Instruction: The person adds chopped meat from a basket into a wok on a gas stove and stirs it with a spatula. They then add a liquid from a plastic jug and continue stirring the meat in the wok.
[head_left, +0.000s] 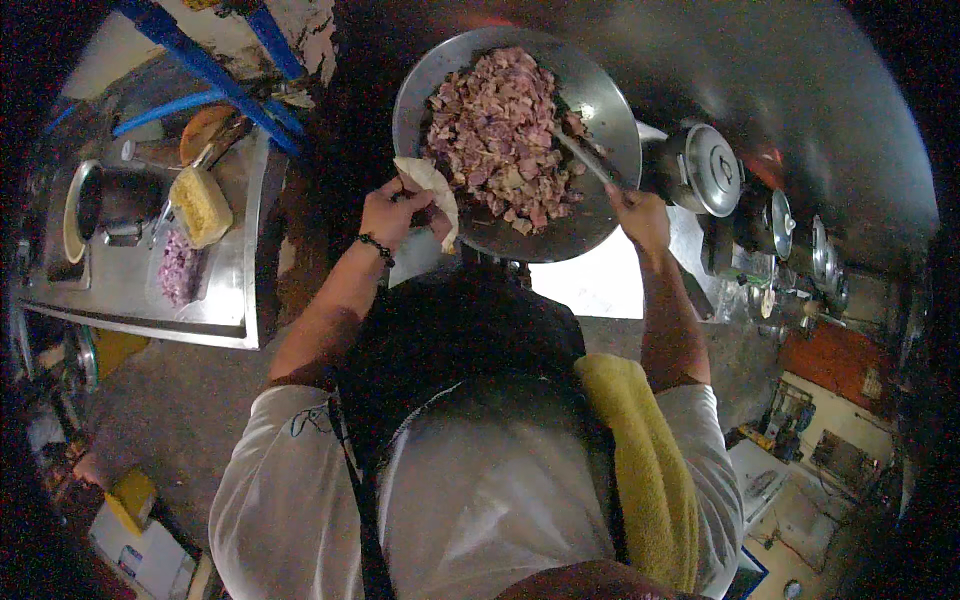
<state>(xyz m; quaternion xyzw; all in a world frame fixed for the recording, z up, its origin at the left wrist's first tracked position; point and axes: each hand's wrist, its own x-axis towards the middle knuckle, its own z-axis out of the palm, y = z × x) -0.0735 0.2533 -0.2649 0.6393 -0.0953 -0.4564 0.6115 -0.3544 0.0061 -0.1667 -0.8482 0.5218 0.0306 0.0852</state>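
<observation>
A large metal wok (615, 97) heaped with chopped meat (506, 131) stands in front of me. My left hand (395, 210) grips a folded pale cloth (433, 187) against the wok's near-left rim. My right hand (643, 221) is closed around the handle of a metal spatula (589, 159), which reaches over the right rim. The spatula's tip is hidden in the meat.
Lidded metal pots (716, 171) line the counter to the right. On the left, a steel table (225, 281) carries chopped onion (178, 270), a yellowish tub (201, 206) and a dark pot (124, 199). Blue pipes (202, 71) cross above it. A yellow towel (649, 465) hangs from my shoulder.
</observation>
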